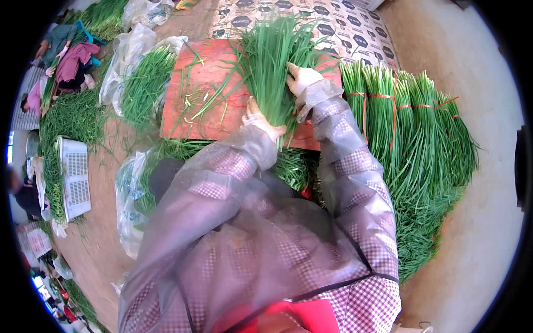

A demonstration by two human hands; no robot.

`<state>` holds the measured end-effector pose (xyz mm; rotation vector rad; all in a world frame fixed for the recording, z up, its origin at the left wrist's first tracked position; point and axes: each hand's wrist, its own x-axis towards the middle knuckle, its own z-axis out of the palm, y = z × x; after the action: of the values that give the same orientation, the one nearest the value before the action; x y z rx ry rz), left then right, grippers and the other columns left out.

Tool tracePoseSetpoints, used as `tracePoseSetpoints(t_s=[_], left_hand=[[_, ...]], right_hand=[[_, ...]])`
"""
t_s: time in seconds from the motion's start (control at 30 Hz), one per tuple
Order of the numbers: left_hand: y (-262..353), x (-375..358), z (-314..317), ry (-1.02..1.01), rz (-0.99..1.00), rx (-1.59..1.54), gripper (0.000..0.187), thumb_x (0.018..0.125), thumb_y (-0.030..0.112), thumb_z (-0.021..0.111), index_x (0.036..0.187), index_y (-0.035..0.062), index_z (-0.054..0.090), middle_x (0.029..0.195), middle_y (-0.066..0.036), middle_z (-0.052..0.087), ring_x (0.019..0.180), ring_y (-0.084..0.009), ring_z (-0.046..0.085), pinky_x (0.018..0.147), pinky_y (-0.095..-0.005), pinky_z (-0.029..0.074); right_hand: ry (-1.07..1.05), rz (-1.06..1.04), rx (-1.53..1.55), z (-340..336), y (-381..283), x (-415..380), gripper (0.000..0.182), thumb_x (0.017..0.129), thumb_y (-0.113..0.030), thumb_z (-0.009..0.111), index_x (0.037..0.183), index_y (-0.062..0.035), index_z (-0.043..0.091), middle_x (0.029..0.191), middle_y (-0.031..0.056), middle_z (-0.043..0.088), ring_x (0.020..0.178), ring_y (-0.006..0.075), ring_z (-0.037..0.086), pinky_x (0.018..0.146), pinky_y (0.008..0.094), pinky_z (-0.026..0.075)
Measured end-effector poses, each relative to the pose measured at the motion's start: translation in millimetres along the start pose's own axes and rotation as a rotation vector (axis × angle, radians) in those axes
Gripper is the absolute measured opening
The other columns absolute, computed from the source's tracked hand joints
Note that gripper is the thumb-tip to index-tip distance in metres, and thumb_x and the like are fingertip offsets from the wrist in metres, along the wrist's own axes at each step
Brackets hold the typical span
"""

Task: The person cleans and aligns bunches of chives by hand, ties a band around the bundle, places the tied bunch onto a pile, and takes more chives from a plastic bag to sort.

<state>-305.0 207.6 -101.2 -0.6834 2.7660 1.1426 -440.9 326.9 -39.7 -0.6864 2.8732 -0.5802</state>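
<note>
A loose bunch of garlic chives (270,61) lies on a red board (208,94), its leaf tips fanned out toward the far edge. My left hand (262,119), in a pale glove, closes around the bunch near its lower end. Higher up, my right hand (302,79), gloved too, grips it from the right side with fingers curled into the leaves. Stray chive stems and bits of leaf are scattered over the board's left half. Part of a red tie shows beside the bunch.
Tied bundles of chives (411,116) stand in a row right of the board. At left are plastic bags (130,188) of chives, a white crate (75,177) and loose green heaps (72,122). Other people (75,61) sit at the far left. Patterned sheeting (350,28) lies behind the board.
</note>
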Motion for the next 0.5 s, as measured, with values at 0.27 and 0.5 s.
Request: tracePoseSetpoints(t_s=[0.27, 0.5], left_hand=[[-3.6, 4.0, 2.2, -0.024, -0.003, -0.047, 0.121, 0.053, 0.032, 0.082, 0.143, 0.0014, 0.006, 0.142, -0.023, 0.025, 0.128, -0.0418, 0.025, 0.109, -0.0471, 0.022], [-7.6, 3.5, 1.8, 0.004, 0.049, -0.059, 0.120, 0.054, 0.034, 0.080, 0.143, 0.0023, 0.007, 0.140, -0.024, 0.027, 0.127, -0.0421, 0.027, 0.108, -0.0479, 0.022]], right_hand=[[-0.183, -0.154, -0.302, 4.7, -14.9, 14.6, 0.030, 0.066, -0.016, 0.069, 0.092, -0.0050, 0.058, 0.086, 0.0165, 0.065, 0.085, 0.0342, 0.064, 0.073, 0.0405, 0.052], [0.184, 0.362, 1.012, 20.2, 42.1, 57.2, 0.018, 0.086, -0.014, 0.057, 0.099, -0.0049, 0.066, 0.070, 0.0104, 0.063, 0.048, 0.0152, 0.054, 0.044, 0.0295, 0.042]])
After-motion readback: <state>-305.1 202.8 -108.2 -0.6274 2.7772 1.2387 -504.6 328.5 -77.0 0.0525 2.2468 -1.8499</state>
